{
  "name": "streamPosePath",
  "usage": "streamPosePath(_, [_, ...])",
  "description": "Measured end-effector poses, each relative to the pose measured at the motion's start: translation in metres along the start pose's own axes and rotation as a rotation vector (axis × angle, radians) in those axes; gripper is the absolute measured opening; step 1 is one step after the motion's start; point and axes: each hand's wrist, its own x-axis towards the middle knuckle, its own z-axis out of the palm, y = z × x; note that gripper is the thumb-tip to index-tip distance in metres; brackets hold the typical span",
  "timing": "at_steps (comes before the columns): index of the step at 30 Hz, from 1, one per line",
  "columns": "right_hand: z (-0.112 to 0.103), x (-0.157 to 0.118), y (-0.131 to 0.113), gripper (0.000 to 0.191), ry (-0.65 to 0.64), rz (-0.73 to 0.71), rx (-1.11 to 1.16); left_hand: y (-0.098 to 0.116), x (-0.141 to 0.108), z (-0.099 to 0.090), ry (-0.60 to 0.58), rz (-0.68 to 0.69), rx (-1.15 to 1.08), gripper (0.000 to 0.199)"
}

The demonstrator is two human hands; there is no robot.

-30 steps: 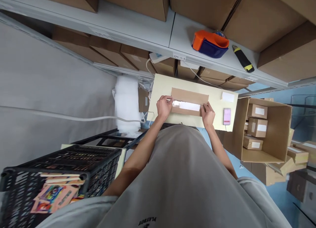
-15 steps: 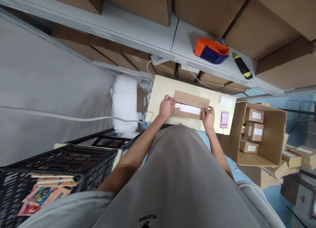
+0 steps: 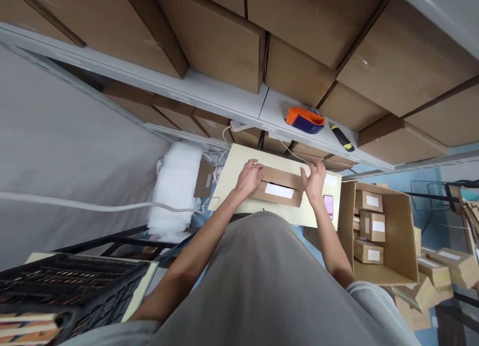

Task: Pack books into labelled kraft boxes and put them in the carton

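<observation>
A flat brown cardboard box [image 3: 258, 192] lies on the cream tabletop, its long flap [image 3: 281, 177] raised along the far side with a dark gap at the fold. On its near part is a white label [image 3: 279, 190]. My left hand [image 3: 249, 179] is closed round the box's left end, fingertips at the flap corner. At the right end, my right hand [image 3: 315, 180] has its thumb apart from its fingers, close by the flap's other corner. Whether its thumb touches the cardboard I cannot tell.
A phone [image 3: 328, 206] lies right of the box on the tabletop [image 3: 229, 172]. Beyond, an orange-and-blue tape dispenser [image 3: 305, 120] and a cutter knife [image 3: 341, 137] sit on a shelf. A large carton [image 3: 401, 236] holding small labelled boxes stands right; a black crate [image 3: 75, 286] stands lower left.
Both hands have left the label's two ends and moved to the box's ends by the flap. My right thumb and fingers have spread. The view has tilted upward, showing more shelf.
</observation>
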Motion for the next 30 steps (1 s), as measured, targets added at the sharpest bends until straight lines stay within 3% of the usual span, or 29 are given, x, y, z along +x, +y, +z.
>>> streamPosePath(4, [-0.036, 0.100, -0.034, 0.044, 0.086, -0.195, -0.076, 0.070, 0.047, -0.031, 0.160, 0.257, -0.116, 0.030])
streamPosePath(8, [-0.043, 0.170, -0.060, 0.049, -0.120, -0.143, -0.231, 0.133, 0.081, -0.056, 0.284, 0.356, -0.189, 0.028])
streamPosePath(11, [-0.036, 0.189, -0.067, 0.050, -0.273, -0.074, -0.288, 0.148, 0.082, -0.062, 0.311, 0.328, -0.222, 0.028])
streamPosePath(15, [-0.032, 0.193, -0.062, 0.051, -0.343, -0.054, -0.326, 0.136, 0.066, -0.059, 0.279, 0.278, -0.289, 0.025])
streamPosePath(18, [-0.033, 0.183, -0.054, 0.050, -0.317, -0.074, -0.253, 0.118, 0.049, -0.052, 0.258, 0.224, -0.382, 0.022])
streamPosePath(20, [-0.032, 0.164, -0.051, 0.054, -0.285, -0.113, -0.083, 0.107, 0.033, -0.048, 0.279, 0.197, -0.477, 0.021])
streamPosePath(24, [-0.023, 0.092, -0.062, 0.067, -0.304, -0.196, 0.528, 0.089, -0.012, -0.038, 0.384, 0.200, -0.663, 0.016])
streamPosePath(26, [-0.019, 0.049, -0.076, 0.069, -0.370, -0.148, 0.796, 0.081, -0.037, -0.034, 0.407, 0.201, -0.704, 0.014])
streamPosePath(30, [-0.009, -0.016, -0.104, 0.069, -0.442, 0.030, 1.008, 0.068, -0.076, -0.029, 0.404, 0.149, -0.660, 0.010])
